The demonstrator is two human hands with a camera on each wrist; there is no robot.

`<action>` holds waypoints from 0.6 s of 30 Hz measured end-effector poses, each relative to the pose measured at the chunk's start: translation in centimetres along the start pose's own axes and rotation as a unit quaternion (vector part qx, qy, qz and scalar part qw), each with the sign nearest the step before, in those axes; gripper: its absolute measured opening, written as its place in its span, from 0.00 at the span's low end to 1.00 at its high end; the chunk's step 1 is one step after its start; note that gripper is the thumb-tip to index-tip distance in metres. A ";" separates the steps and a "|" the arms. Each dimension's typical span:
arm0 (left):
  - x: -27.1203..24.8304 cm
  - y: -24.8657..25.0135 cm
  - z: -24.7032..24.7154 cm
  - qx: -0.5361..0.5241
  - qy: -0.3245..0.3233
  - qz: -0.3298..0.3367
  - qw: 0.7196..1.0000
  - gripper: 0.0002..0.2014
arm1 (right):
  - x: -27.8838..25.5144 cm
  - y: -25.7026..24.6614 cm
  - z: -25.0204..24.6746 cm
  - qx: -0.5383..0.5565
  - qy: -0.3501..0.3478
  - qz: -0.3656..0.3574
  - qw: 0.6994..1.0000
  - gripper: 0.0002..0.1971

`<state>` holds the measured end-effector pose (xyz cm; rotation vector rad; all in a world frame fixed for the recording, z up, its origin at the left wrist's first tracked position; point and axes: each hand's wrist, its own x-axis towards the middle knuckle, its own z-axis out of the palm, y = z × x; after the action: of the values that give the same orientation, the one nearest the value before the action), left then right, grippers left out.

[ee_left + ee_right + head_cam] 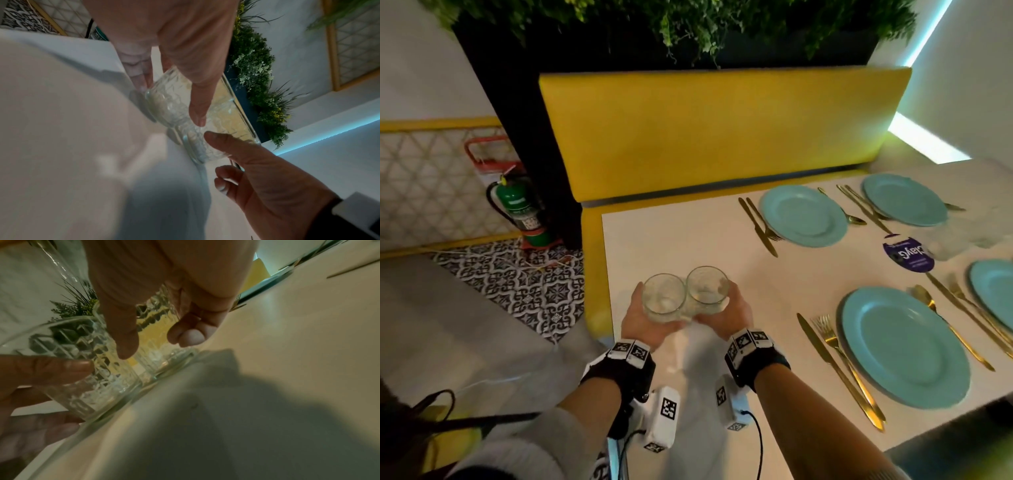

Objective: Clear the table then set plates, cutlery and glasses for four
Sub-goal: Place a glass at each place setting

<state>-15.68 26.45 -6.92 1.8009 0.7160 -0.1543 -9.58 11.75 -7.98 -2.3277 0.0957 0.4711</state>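
Note:
Two clear patterned tumblers stand side by side, touching, at the near left part of the white table (pixel 688 240). My left hand (pixel 643 317) grips the left glass (pixel 664 296) and my right hand (pixel 729 313) grips the right glass (pixel 707 286). In the left wrist view my left hand (pixel 170 102) pinches the left glass (pixel 162 108) between thumb and fingers, with the right glass (pixel 197 146) beside it. In the right wrist view my right hand (pixel 157 344) wraps the right glass (pixel 152 335), whose base looks down at the tabletop. Several turquoise plates (pixel 904 346) lie to the right with gold cutlery (pixel 835 363).
A purple round card (pixel 907 255) and a blurred clear item (pixel 945 240) lie between the plates. A yellow bench (pixel 722 130) backs the table's far side. Left of the table are a tiled floor and a fire extinguisher (pixel 524 209).

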 end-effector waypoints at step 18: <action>-0.4 4.3 3.7 0.105 0.001 0.061 0.993 0.48 | -1.1 3.5 -9.1 0.095 0.096 0.054 0.989 0.35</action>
<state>-12.78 22.22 -4.51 2.0412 0.6060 -0.1503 -8.48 2.86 -3.93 -2.1819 0.3447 0.2768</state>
